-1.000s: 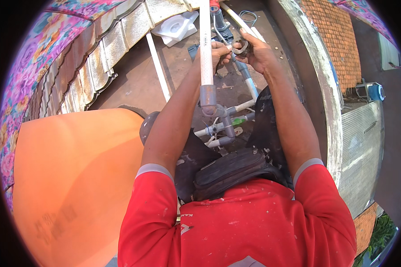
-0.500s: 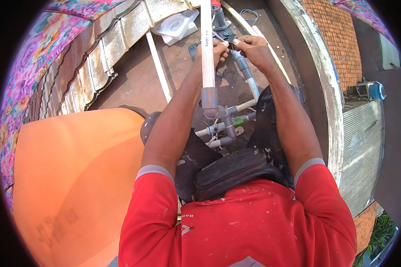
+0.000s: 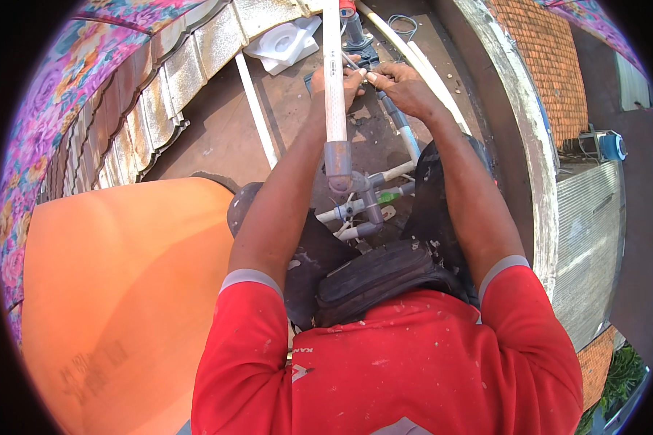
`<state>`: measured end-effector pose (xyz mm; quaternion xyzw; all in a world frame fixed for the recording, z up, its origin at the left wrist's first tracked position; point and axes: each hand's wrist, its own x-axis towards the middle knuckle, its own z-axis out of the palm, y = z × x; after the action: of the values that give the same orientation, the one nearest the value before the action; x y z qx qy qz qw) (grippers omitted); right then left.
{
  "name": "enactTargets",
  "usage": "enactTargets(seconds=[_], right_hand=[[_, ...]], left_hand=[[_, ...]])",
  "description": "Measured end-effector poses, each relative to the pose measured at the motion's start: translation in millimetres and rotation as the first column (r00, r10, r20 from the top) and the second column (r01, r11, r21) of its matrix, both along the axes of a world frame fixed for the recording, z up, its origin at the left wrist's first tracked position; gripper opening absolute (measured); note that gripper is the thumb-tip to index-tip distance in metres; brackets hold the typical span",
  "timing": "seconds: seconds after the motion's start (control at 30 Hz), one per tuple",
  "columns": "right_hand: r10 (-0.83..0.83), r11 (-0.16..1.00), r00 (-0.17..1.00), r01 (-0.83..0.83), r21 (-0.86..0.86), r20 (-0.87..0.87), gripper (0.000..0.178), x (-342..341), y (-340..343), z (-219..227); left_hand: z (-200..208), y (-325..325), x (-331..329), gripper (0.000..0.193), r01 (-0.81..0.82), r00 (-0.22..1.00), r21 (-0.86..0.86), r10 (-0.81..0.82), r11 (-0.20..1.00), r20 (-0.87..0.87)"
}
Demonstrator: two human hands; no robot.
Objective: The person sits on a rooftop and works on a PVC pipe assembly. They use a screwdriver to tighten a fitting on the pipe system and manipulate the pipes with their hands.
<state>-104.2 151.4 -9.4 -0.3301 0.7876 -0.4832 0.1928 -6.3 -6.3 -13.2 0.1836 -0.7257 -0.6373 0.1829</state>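
Note:
Both my hands meet near the top middle, thumbs almost touching. My left hand (image 3: 351, 82) is closed in a pinch, partly hidden behind an upright white pipe (image 3: 334, 101). My right hand (image 3: 408, 90) pinches from the other side, its fingertips pressed together. Whatever lies between the fingertips is too small to make out. Just beyond them sits a dark blue-grey pump-like unit (image 3: 368, 55), largely covered by the hands. A grey-blue pipe (image 3: 395, 114) runs from beneath my right hand toward my knee.
Joined pipes and grey elbows (image 3: 370, 206) lie between my legs. An orange tank (image 3: 123, 290) fills the left. White foam pieces (image 3: 283, 45) rest by rusty roof sheets (image 3: 196, 65). A loose white pipe (image 3: 256, 109) lies left, and a low wall (image 3: 519, 94) borders the right.
My hands have come closer together, the right shifting slightly left and down. Both remain pinched. The pipes and tank look the same apart from a slight view shift.

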Motion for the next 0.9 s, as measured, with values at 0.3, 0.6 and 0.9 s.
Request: enactTargets(seconds=[0.3,0.6,0.9], right_hand=[[0.156,0.987,0.983,-0.158,0.014,0.093,0.031,-3.2,7.4,7.7],[0.224,0.880,0.841,0.044,-0.474,0.493,0.029,1.9,-2.3,9.4],[0.023,0.882,0.633,0.352,-0.314,0.774,0.035,1.0,-9.5,-2.8]], left_hand=[[11.2,4.2,2.0,0.023,-0.005,0.985,-0.135,0.028,0.991,0.171],[-8.6,-30.9,1.8,0.020,0.125,0.975,0.211,-0.159,0.969,0.153],[-1.1,-32.9,-0.3,0.021,0.190,0.956,0.302,-0.246,0.934,0.159]])
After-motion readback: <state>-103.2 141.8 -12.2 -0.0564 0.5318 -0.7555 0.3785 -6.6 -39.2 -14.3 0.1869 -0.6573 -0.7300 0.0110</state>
